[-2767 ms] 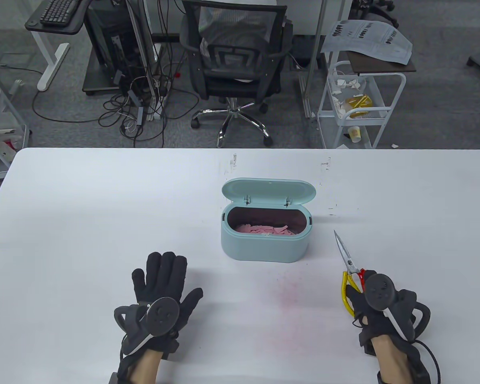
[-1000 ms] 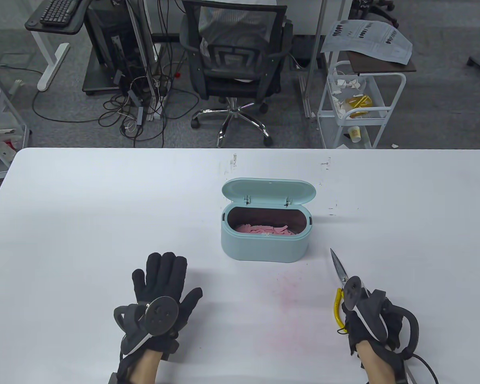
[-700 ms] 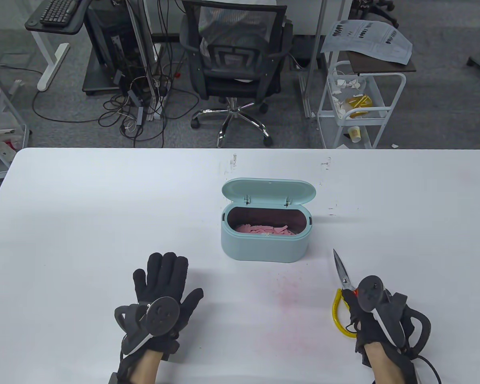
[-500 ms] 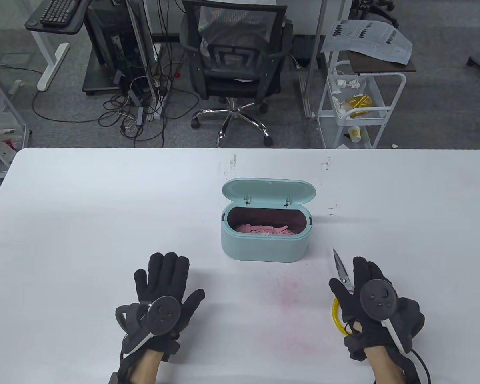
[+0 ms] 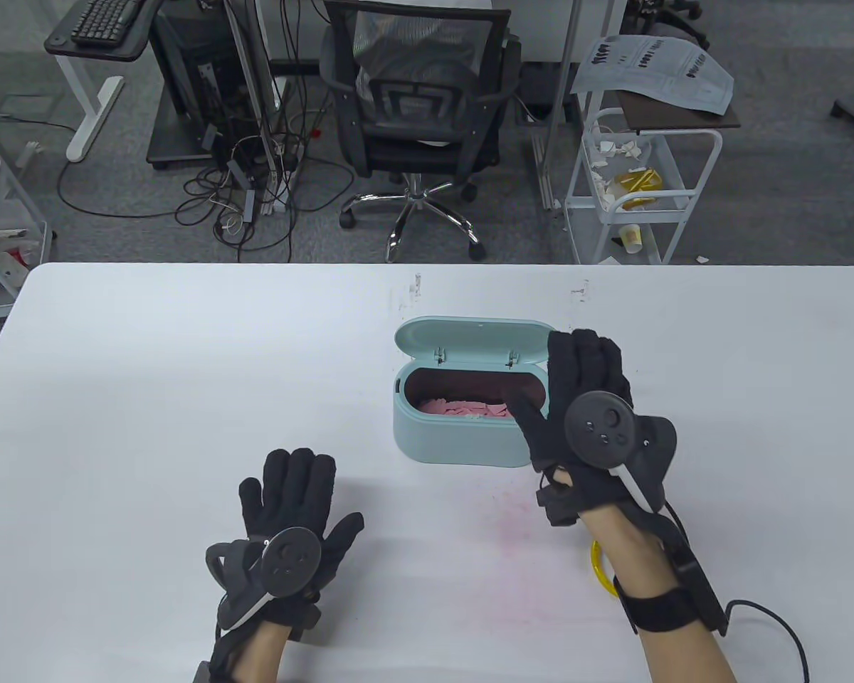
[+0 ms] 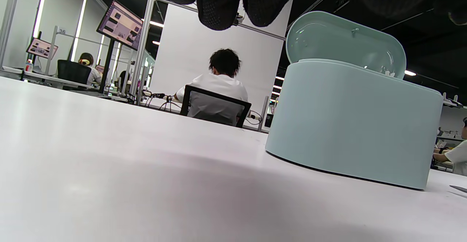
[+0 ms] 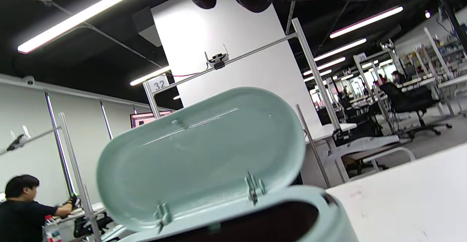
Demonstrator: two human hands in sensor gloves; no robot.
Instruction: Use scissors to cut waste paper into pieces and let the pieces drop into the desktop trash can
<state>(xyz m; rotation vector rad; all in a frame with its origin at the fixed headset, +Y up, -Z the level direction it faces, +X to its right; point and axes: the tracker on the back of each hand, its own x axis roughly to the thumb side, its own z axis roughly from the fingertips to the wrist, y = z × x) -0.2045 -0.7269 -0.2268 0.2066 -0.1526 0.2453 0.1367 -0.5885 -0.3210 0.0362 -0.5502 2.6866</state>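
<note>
Right hand (image 5: 583, 405) flat, fingers straight, holding nothing, above the right end of the trash can (image 5: 462, 437), lid up, mid-table. Left hand (image 5: 292, 519) lies flat, spread, near the front edge. Scissors (image 5: 599, 565) mostly hidden under the right forearm.

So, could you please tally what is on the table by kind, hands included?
Gloved hands: 2, the left hand and the right hand
Trash cans: 1, the mint trash can, its lid open
Scissors: 1, the scissors, only a yellow handle loop showing
Total: 4
</note>
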